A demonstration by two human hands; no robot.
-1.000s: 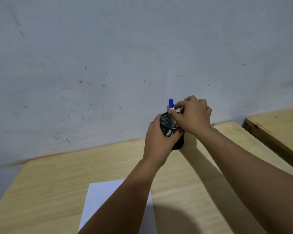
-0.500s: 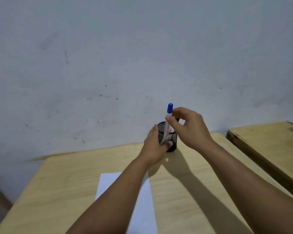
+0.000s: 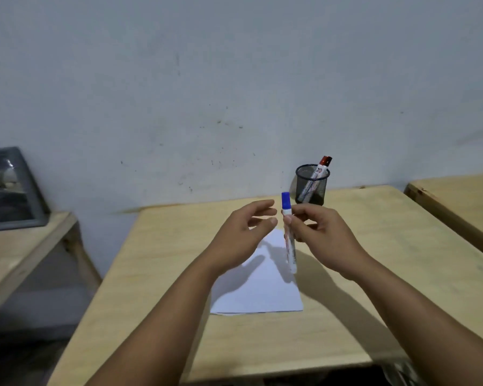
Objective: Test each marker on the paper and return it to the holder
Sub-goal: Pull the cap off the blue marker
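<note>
Your right hand (image 3: 322,238) has the blue-capped marker (image 3: 288,240) pinched between thumb and fingertips just below the cap, holding it nearly upright above the far part of the paper (image 3: 258,285), cap up, barrel hanging toward you. The long axis runs top to bottom, so the cap comes off with a straight pull upward. Your left hand (image 3: 243,232) is the one placed for that: its grip is half open and empty, thumb and fingers curled apart, fingertips just beside the cap on its left, not touching it.

The mesh holder (image 3: 311,188) stands at the worktop's far edge, beyond your right hand, with a red-capped marker (image 3: 317,174) leaning in it.

Judging from this, uncapping comes next; close the left fingers on the cap while the right keeps the barrel steady.
</note>
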